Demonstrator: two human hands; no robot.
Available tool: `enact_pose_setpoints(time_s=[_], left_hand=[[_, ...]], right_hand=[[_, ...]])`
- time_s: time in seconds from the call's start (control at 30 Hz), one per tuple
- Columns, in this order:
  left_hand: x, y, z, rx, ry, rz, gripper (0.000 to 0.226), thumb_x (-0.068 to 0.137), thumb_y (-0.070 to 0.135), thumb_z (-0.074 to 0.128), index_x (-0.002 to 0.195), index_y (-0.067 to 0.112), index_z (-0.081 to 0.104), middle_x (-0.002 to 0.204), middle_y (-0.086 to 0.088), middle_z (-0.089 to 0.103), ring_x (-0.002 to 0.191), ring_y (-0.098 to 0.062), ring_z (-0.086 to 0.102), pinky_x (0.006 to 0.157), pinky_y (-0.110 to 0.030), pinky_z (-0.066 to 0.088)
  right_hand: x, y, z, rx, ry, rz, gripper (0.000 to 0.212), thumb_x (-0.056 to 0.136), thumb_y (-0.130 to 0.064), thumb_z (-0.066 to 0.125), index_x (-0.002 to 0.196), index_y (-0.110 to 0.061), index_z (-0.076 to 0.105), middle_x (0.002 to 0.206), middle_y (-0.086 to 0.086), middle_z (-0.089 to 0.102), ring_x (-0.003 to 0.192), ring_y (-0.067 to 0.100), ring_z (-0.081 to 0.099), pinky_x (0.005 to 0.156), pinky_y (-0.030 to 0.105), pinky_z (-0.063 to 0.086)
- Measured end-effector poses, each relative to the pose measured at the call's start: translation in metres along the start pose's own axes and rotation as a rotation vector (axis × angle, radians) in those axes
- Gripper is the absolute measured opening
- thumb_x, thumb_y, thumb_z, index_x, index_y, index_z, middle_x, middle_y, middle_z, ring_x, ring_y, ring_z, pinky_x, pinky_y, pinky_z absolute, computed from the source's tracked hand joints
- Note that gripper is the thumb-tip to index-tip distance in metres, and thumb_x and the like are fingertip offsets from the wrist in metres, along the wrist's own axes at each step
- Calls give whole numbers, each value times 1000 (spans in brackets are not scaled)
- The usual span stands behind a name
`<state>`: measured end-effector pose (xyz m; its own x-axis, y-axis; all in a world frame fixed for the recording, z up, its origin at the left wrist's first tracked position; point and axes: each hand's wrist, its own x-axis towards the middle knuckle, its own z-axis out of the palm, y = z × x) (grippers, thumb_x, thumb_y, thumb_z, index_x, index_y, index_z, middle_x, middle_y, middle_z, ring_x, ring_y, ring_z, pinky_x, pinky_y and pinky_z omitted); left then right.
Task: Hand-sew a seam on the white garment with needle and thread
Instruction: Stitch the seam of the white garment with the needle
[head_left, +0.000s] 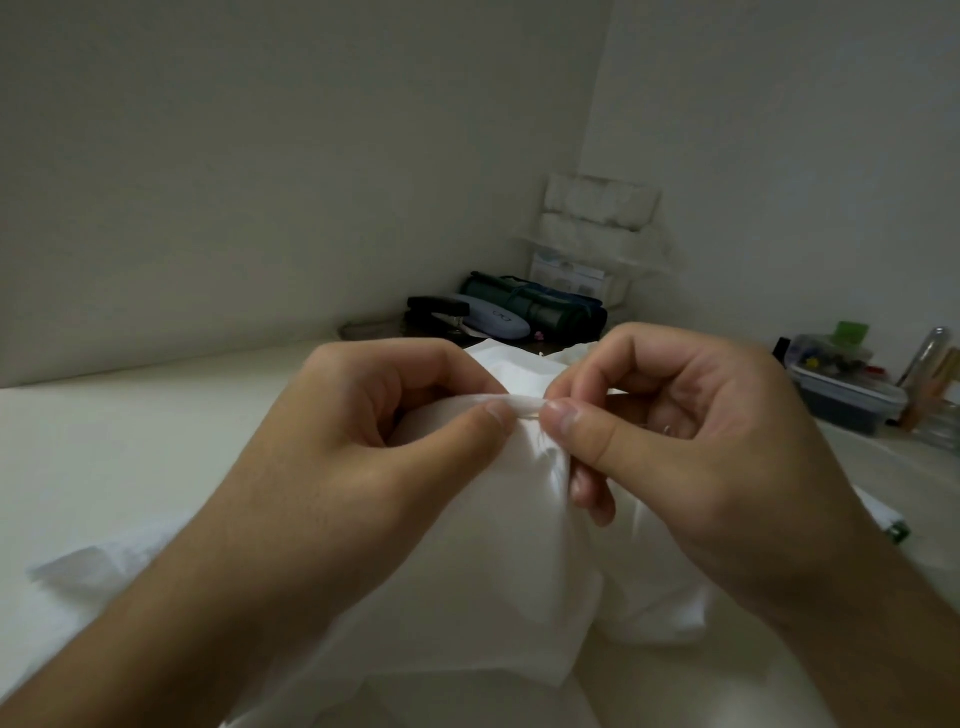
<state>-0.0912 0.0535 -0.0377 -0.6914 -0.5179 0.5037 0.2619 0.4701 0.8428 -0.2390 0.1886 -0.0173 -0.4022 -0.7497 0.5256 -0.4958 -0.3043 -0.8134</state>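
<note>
Two hands pinch a folded edge of white garment (467, 519).
Left hand (363, 441) and right hand (691, 431) curl knuckles-up, thumbs nearly meeting on the fold; needle unclear.

Two hands (332, 447), one white garment (467, 545), one stapler (439, 307).

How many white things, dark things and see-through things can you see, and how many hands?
Hands: 2, left hand and right hand, both pinching the cloth
White: 1, white garment
Dark: 2, black stapler, dark green roll
See-through: 1, clear box
Total: 6
</note>
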Motion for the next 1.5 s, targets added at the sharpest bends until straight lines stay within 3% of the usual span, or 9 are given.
enact_pose_setpoints(time_s=[0.13, 0.4, 0.57, 0.97, 1.03, 1.17, 1.27, 1.4, 1.5], left_hand=[[-1, 1, 1, -4, 19, -7, 17, 86, 34, 69, 82, 20, 79, 66, 0, 73, 59, -9, 67, 55, -23, 48], [-1, 1, 2, -1, 37, 11, 17, 85, 34, 70, 82, 18, 77, 66, -2, 72, 59, -11, 64, 55, -32, 48], [-1, 0, 2, -4, 31, 26, 17, 86, 32, 70, 81, 18, 76, 65, -1, 70, 57, -10, 62, 53, -26, 47], [-1, -1, 2, 31, 15, 40, 16, 86, 33, 70, 80, 18, 76, 64, 0, 70, 58, -10, 64, 54, -26, 48], [-2, 0, 2, 33, 16, 43, 17, 86, 33, 70, 81, 18, 76, 65, -1, 71, 58, -14, 65, 53, -29, 49], [-2, 1, 3, 67, 21, 50, 19, 86, 35, 71, 84, 17, 77, 67, -5, 72, 64, -35, 69, 51, -48, 51], [-2, 2, 3, 52, 19, 44, 20, 86, 36, 72, 85, 17, 78, 68, -6, 72, 65, -39, 68, 51, -50, 51], [-1, 0, 1, 18, 14, 37, 18, 86, 34, 72, 84, 18, 78, 67, -4, 72, 59, -22, 65, 54, -40, 48], [-1, -1, 1, -15, 19, 20, 18, 85, 33, 71, 82, 17, 77, 66, -6, 71, 59, -19, 63, 54, -39, 46]], right_hand=[[0, 1, 0, -5, 5, -5, 14, 86, 1, 76, 77, 0, 65, 79, 12, 72, 51, 23, 65, 49, 31, 52], [0, 0, -1, -7, 7, 4, 15, 86, 5, 76, 76, 1, 65, 76, 11, 72, 51, 22, 65, 49, 31, 53], [0, -1, 0, -9, 7, 7, 16, 86, 6, 76, 75, 3, 65, 74, 10, 72, 51, 21, 65, 48, 30, 53], [0, -3, 1, -52, 18, 28, 17, 84, 4, 79, 74, 0, 66, 74, 10, 73, 49, 19, 64, 48, 28, 52], [0, -3, 2, -66, 24, 26, 18, 84, 3, 80, 73, -3, 66, 74, 10, 73, 48, 18, 64, 48, 25, 51], [-1, -3, 3, -115, 21, 13, 20, 84, 1, 82, 73, -7, 67, 72, 9, 73, 49, 17, 64, 50, 22, 51], [-1, -1, 4, -130, 24, 13, 20, 84, -2, 83, 73, -9, 68, 72, 10, 73, 50, 17, 64, 50, 22, 50], [0, 0, 2, -81, 40, 24, 19, 81, -4, 85, 71, -9, 69, 74, 11, 74, 49, 18, 62, 49, 22, 49], [0, 0, 2, -25, 47, 44, 15, 75, -13, 84, 70, -11, 70, 75, 14, 74, 49, 18, 60, 49, 23, 48]])
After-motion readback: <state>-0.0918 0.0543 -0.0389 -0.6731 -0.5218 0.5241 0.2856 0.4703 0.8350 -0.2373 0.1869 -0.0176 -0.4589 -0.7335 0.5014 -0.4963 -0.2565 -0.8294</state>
